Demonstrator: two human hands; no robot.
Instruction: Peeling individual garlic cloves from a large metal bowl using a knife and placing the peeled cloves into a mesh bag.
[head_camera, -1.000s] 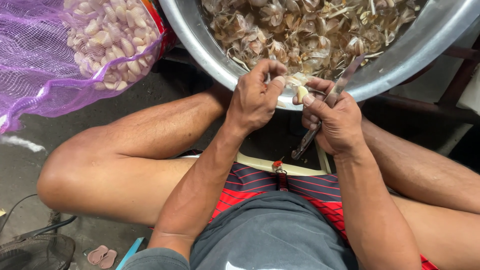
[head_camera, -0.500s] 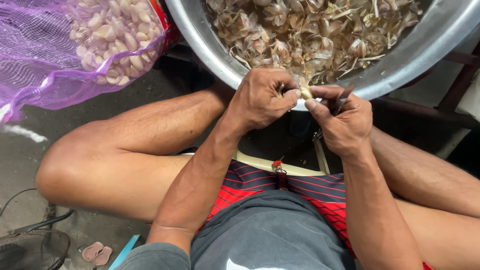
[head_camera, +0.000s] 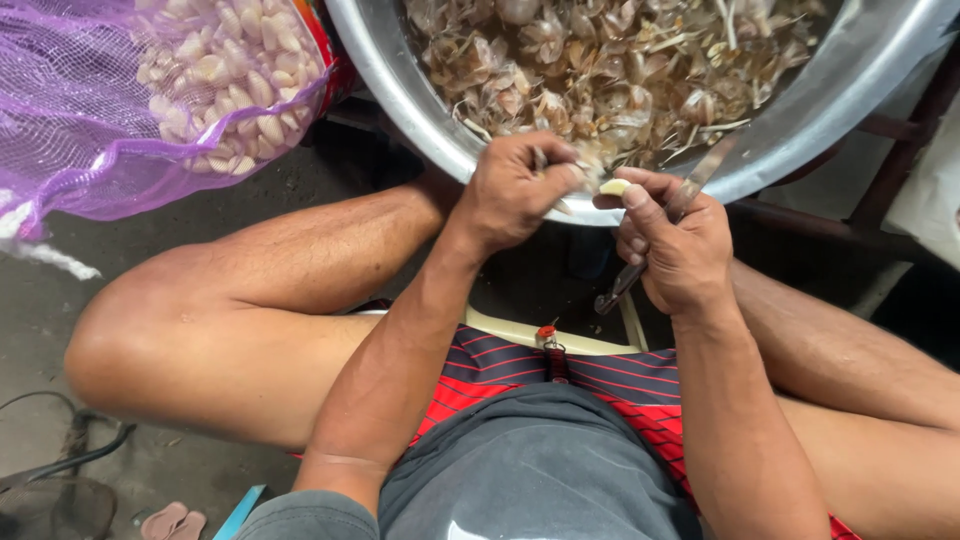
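Note:
My left hand is closed around a small garlic clove at the near rim of a large metal bowl. My right hand grips a thin metal knife, its blade pointing up over the bowl's rim, and its thumb presses on the pale clove. The two hands touch at the fingertips. The bowl is filled with dry garlic skins and stems.
A purple mesh sack full of peeled cloves hangs at the upper left. I sit with bare knees apart on a pale seat, in red striped shorts. A dark cable and a sandal lie on the concrete floor at lower left.
Both hands have shifted slightly left along the bowl's rim and closed together on the clove; the knife now points more steeply up over the rim.

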